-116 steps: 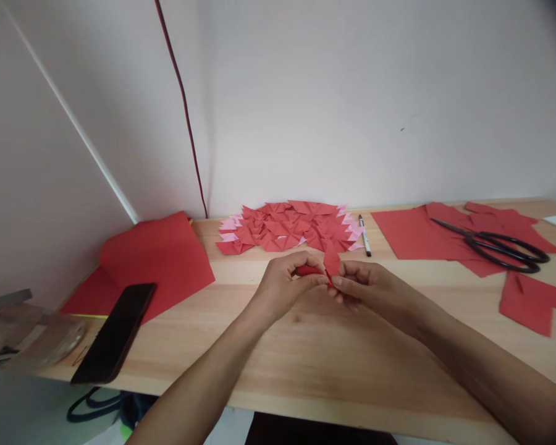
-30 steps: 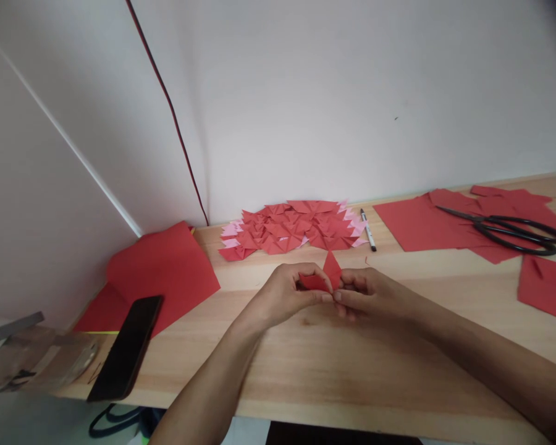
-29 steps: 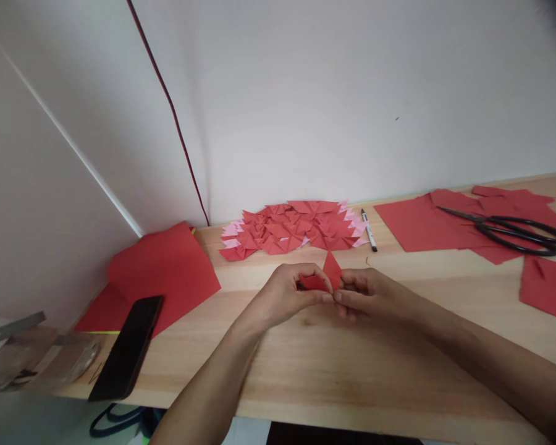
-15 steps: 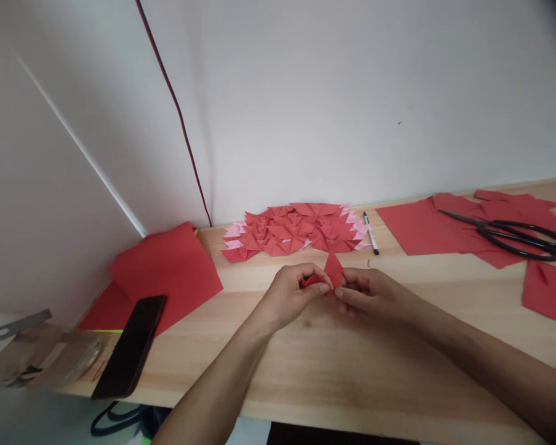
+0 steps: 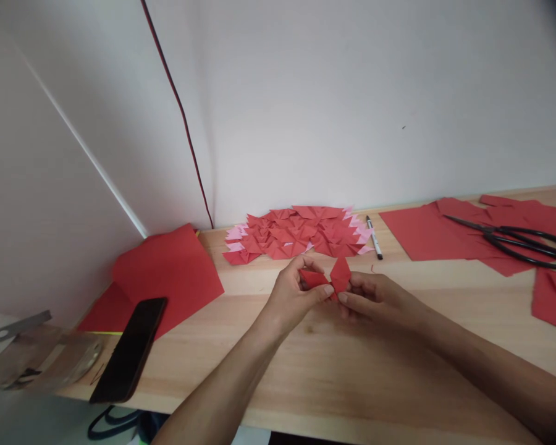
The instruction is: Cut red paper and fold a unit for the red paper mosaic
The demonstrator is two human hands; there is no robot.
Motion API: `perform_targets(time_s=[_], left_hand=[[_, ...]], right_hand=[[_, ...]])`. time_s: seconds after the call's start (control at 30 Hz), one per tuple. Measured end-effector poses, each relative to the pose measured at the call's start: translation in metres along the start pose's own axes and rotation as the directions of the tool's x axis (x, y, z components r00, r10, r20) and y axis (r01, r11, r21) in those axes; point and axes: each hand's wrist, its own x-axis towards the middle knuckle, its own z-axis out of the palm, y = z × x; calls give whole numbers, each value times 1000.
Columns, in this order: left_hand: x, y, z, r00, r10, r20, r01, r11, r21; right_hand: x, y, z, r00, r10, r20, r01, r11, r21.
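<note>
A small folded red paper piece (image 5: 334,277) is pinched between both hands just above the wooden table (image 5: 333,364), near its middle. My left hand (image 5: 293,293) grips its left flap with thumb and fingers. My right hand (image 5: 375,298) holds the right flap, whose pointed tip stands up. Behind the hands lies a pile of several folded red and pink paper pieces (image 5: 301,232) against the wall.
A black pen (image 5: 375,238) lies right of the pile. Red paper sheets (image 5: 426,232) with black scissors (image 5: 526,241) on them lie at the right. A large red sheet (image 5: 167,275) and a black phone (image 5: 130,349) are at the left, near the table's edge.
The folded piece has spread wider between my hands, its two flaps now apart. The view has shifted slightly; the hands stay in the same spot.
</note>
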Motion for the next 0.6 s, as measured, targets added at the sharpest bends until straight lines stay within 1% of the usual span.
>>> perform_targets(time_s=[0.1,0.23,0.4,0.53,0.6], left_hand=[[0,2,0,999,-44,-1,44,999,10],[1,3,1,998,-54,-21,55,997,55],[2,0,2,999,-12,-49,16,997,75],[1,-2,4,993,47,-106,-28,985,173],[1,-3,5,989,64,-132,-38,980,193]], right_hand=[[0,0,0,1000,-7,-1,7,999,-49],[0,1,1,1000,8,9,-8,998,-60],[-1,3,2,1000,21,17,-21,999,-45],[1,2,4,998,58,-16,-58,998,-15],[2,1,4,997,71,-34,-71,997,-14]])
